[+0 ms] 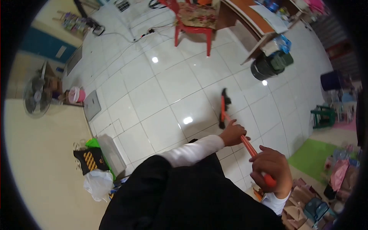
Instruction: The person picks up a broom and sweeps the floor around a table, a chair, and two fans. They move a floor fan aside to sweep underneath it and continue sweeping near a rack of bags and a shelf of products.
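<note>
A broom (249,147) with an orange-red handle slants across the view, its head with dark bristles (222,109) resting on the white tiled floor (161,90). Lower on the handle, my left hand (233,133) is wrapped round the shaft, its white sleeve reaching in from the left. My right hand (271,168) grips near the top end, whose rounded orange tip shows below the fingers. Both hands are closed on the same handle.
Ahead stand a red chair (195,21), a wooden desk (247,15) and a dark bin (264,67). On the left are a fan (37,96), a pink bucket (76,95) and a plastic box (111,155). A cable (119,57) crosses the floor. Rightward are a green stool (322,116) and piled bags (316,209).
</note>
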The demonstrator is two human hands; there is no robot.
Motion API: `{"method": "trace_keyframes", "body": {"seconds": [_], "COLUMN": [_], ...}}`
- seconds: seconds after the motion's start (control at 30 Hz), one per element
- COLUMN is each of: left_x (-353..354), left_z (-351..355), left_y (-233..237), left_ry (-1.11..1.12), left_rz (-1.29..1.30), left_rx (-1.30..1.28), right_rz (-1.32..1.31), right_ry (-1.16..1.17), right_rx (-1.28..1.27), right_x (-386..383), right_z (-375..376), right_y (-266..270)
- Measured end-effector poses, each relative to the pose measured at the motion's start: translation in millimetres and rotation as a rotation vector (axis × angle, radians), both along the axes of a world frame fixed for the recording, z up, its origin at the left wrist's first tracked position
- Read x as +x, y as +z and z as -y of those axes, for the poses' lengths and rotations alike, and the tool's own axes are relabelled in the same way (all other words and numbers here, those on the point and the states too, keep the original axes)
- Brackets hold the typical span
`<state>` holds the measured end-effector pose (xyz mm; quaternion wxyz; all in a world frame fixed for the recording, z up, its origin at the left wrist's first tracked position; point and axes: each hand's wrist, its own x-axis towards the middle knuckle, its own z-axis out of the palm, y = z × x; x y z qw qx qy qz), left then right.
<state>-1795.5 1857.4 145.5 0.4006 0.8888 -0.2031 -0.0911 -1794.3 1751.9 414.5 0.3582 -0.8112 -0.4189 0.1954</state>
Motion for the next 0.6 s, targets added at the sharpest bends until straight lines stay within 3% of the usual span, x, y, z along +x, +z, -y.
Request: {"method": "trace_keyframes", "body": {"seconds": [0.13, 0.2, 0.3, 0.37, 0.43, 0.6], "left_x": [-18.2, -24.8, -34.7, -42.3, -46.1, 16.6], "left_z": [-16.7, -31.8, -52.4, -55.4, -38.3, 67.1], "left_y": [44.7, 53.6, 1.4, -39.8, -87.0, -89.6], "left_ry": [0.023, 0.067, 0.088, 0.04, -0.001, -0.027], "left_rz": [0.091, -0.034, -0.196, -0.194, -0.247, -0.259], "left_rx": [-0.123, -0.048, 0.221, 0.404, 0.398, 0.236], "right_rz": [-0.253, -0.408, -0.672, -0.786, -0.734, -0.531], "right_ry": [0.23, 0.144, -0.105, -0.118, -0.051, -0.002], "right_rx": [0.363, 0.489, 0.598, 0.491, 0.493, 0.353], "right_x": [30.8, 35.8, 32.8, 25.9, 23.1, 57.5], "right_z": [46.2, 61.4, 61.4, 69.9, 85.7, 139.9], "right_y": [24.8, -4.8, -75.6, -136.2, -165.4, -133.0]}}
